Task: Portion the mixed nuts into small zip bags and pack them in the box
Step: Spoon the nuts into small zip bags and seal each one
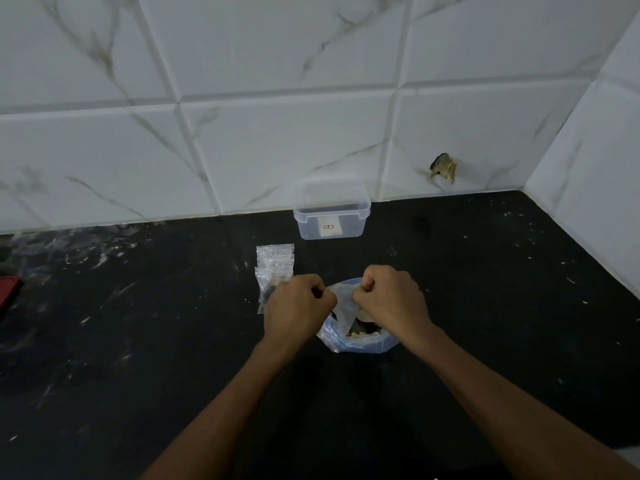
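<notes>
The fingertips of both hands are curled under and out of sight, so exactly how they pinch cannot be seen. The left hand and the right hand are each clenched on an edge of a small clear zip bag stretched between them; whether it holds anything is hard to tell. Directly under the hands sits a larger blue-tinted bag, its mouth partly covered by the right hand, with mixed nuts showing inside as pale and dark pieces. Print on its near side is too blurred to read.

The table is black, streaked and flecked with pale marks. Behind it rises a wall of white marbled tiles, which turns a corner far to the right of the right hand; one tile has a chipped hole.

Just beyond the left hand, and partly hidden by it, lies a stack of small zip bags, the nearest with something dark in it. Farther beyond both hands, against the wall, stands a clear plastic box, lid on, bearing a small label. A red object is cut off far left of the left hand.
</notes>
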`<state>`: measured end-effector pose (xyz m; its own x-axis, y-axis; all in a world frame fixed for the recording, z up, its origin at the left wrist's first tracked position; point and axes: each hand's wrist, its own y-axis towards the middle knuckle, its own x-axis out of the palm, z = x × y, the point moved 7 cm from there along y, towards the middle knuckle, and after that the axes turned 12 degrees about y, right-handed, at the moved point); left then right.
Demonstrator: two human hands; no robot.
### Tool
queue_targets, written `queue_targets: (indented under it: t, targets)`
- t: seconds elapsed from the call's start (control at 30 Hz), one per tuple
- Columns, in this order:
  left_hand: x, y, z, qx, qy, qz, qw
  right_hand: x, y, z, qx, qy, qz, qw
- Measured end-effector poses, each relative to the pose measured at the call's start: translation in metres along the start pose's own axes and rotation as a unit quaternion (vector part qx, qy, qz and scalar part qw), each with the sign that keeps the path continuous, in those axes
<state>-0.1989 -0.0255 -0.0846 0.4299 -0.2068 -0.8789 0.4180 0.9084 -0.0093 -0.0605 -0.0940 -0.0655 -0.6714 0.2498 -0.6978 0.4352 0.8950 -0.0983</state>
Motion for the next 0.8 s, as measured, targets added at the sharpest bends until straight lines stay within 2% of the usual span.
queue_targets:
  t: [0.17, 0.27, 0.33, 0.6, 0.73, 0.8]
  targets:
    - [0.005, -0.004, 0.009, 0.073, -0.122, -0.017, 0.99, -0.005, 0.001, -0.004, -0.017, 0.034, 0.001, 0.999]
    - [0.022, -0.008, 0.011, 0.119, -0.154, -0.097, 0.976, -0.011, 0.002, -0.005, -0.024, 0.029, 0.004, 0.999]
    - [0.028, -0.012, 0.017, 0.14, -0.146, -0.118, 0.972, -0.013, 0.002, -0.006, -0.026, 0.042, 0.01, 0.999]
    - [0.02, -0.01, 0.03, 0.135, -0.249, -0.042, 0.958, -0.024, 0.003, -0.009, -0.037, 0.07, 0.018, 0.997]
    - [0.011, -0.007, 0.022, 0.133, -0.306, 0.003, 0.943, -0.037, 0.008, 0.007, 0.006, 0.16, 0.025, 0.987]
    - [0.007, -0.006, 0.014, 0.118, -0.341, 0.005, 0.933, -0.038, 0.012, 0.03, 0.029, 0.072, 0.023, 0.997]
